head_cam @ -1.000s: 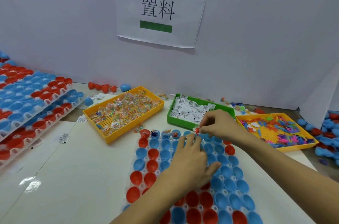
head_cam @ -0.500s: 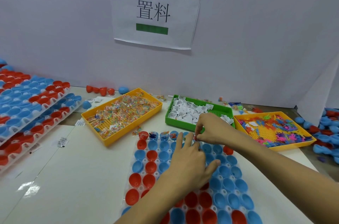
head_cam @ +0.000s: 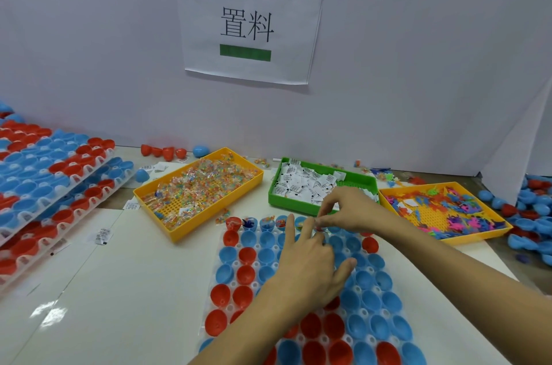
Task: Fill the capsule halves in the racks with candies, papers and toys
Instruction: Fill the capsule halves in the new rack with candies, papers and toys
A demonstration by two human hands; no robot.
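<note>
A clear rack (head_cam: 209, 309) of red and blue capsule halves lies in front of me. The far row's left cups hold small items. My right hand (head_cam: 348, 210) pinches a small red piece over the far row, near the green tray's front. My left hand (head_cam: 309, 263) lies over the rack's middle, fingers stretched toward that same spot, holding nothing I can see. Behind the rack stand a yellow tray of wrapped candies (head_cam: 197, 185), a green tray of white papers (head_cam: 310, 188) and a yellow tray of plastic toys (head_cam: 442, 210).
Stacked racks of capsule halves (head_cam: 50, 182) fill the left side. Loose red and blue halves lie by the wall (head_cam: 167, 152) and in a pile at the far right (head_cam: 531, 215). A white partition with a paper sign (head_cam: 248, 24) closes the back. Loose papers lie on the table.
My right hand has come down from the green tray's front edge to the rack's far row with the small piece. My left hand's fingers stay beside it.
</note>
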